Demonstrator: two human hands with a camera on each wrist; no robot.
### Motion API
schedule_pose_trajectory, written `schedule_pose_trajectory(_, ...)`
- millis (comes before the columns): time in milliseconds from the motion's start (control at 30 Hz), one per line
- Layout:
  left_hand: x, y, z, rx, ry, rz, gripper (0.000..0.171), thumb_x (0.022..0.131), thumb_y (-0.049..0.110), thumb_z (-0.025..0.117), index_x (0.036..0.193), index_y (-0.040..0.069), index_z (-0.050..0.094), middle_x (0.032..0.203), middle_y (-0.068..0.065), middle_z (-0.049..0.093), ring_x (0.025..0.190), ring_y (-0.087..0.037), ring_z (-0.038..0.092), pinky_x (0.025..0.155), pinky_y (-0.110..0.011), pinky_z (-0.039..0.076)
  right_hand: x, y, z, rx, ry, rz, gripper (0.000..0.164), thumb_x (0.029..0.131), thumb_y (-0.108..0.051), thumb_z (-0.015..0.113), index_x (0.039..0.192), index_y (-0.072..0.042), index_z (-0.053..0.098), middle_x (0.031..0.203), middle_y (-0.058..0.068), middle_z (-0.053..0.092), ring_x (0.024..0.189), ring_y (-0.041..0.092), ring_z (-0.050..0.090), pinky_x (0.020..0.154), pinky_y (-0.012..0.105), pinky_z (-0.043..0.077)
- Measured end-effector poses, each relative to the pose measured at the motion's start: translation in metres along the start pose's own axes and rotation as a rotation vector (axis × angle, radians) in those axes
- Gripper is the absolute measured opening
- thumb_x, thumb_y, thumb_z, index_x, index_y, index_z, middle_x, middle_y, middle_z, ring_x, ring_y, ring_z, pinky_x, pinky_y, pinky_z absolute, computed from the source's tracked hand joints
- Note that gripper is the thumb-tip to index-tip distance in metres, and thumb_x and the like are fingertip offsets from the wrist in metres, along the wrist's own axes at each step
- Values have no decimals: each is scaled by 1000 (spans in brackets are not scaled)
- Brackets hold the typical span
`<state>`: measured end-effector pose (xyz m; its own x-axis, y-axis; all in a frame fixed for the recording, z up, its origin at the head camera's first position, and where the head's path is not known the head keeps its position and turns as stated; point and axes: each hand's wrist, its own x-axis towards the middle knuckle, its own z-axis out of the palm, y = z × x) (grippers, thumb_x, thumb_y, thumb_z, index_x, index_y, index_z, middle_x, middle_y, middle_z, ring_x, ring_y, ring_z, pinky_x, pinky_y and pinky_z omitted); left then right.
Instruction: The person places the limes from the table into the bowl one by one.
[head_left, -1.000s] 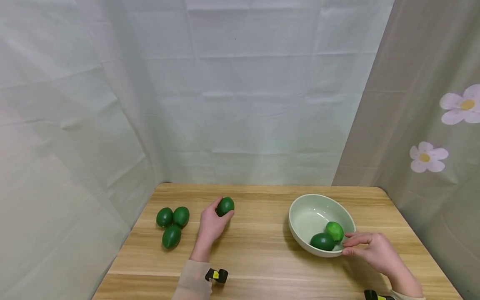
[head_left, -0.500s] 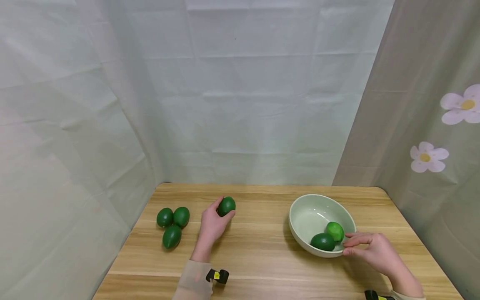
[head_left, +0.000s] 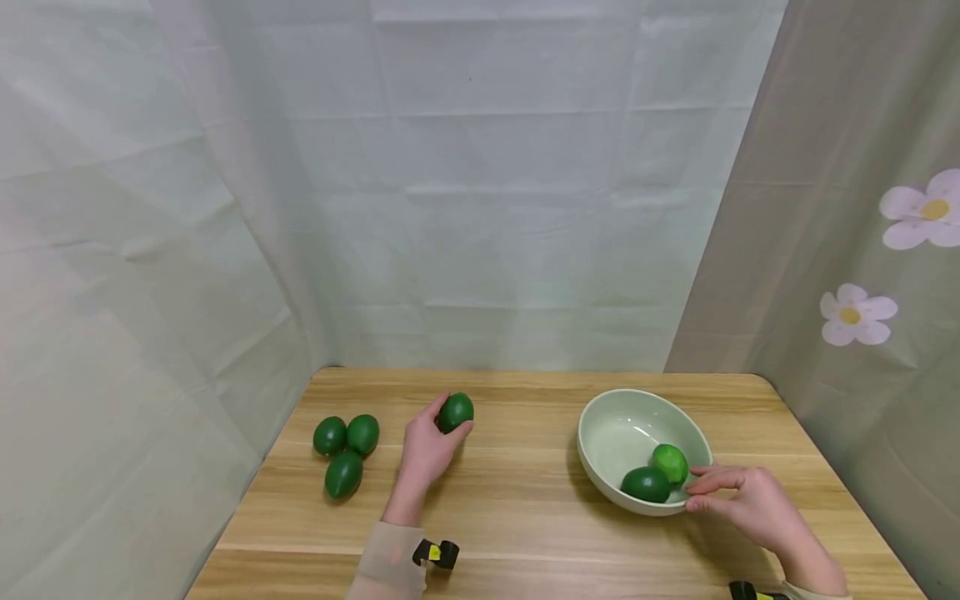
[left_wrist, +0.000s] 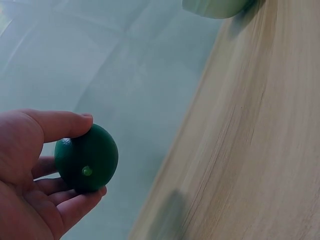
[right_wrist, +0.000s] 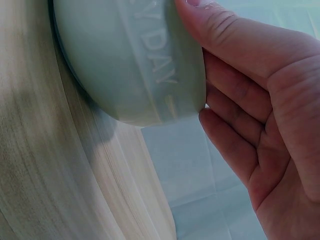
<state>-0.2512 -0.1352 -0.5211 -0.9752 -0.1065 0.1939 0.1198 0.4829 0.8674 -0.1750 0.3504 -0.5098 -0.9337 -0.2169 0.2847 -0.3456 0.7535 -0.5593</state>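
Note:
My left hand (head_left: 427,450) grips a dark green avocado (head_left: 456,412) between thumb and fingers, left of the table's middle. In the left wrist view the avocado (left_wrist: 87,160) shows a small pale stem nub, and a shadow falls on the wood beside it. On the right, a pale green bowl (head_left: 611,442) holds another dark green avocado (head_left: 645,484) and a brighter green lime (head_left: 669,463). The right hand (head_left: 742,500) pinches the bowl's rim at its near right side. Seen from the right wrist, raised lettering marks the outer wall of the bowl (right_wrist: 125,65).
Three more dark green avocados (head_left: 343,475) lie clustered at the left of the wooden table (head_left: 540,533). Pale curtains (head_left: 510,208) hang close behind the table and along both sides, with printed white flowers (head_left: 858,315) on the right one.
My left hand has drifted very slightly to the right with the avocado in its grip. The right hand and the bowl stay where they were.

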Motion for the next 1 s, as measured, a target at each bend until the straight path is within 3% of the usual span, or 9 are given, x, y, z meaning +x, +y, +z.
schedule_pose_trajectory(1000,-2,15,6,-59,-40,42,70,94,20,86,155,4,56,146,-25,61,126,-37,65,99,-53,57,-1,2,1,12,21,-11,18,71,-28,100,83,-31,86,102,0,82,104,3,71,90,0,36)
